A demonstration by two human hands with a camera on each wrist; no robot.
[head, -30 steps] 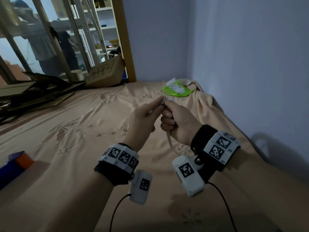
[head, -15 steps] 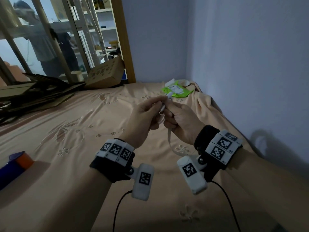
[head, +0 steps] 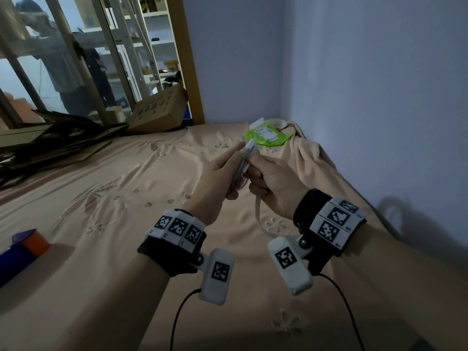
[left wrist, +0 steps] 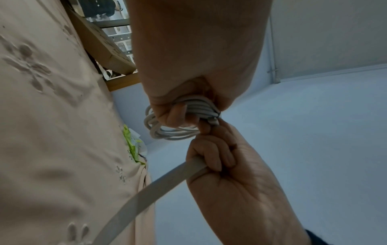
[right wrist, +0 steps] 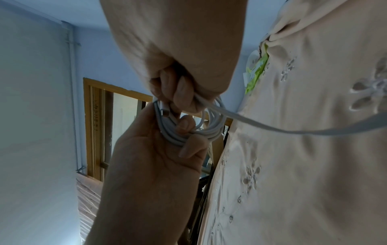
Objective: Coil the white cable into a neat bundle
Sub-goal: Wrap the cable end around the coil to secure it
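Both hands grip white cable (head: 243, 165): left hand (head: 219, 183) clutches coil, right hand (head: 276, 184) fists loose end.

Bed (head: 106, 188): covered with a peach sheet embroidered with flower motifs, bunched into folds at the far right corner against the blue wall. Lying on it: a green packet (head: 268, 136) with a white label near that far corner; a blue and orange object (head: 24, 249) at the near left edge; a cardboard box (head: 158, 112) and flattened cardboard sheets (head: 50, 140) along the far left side.
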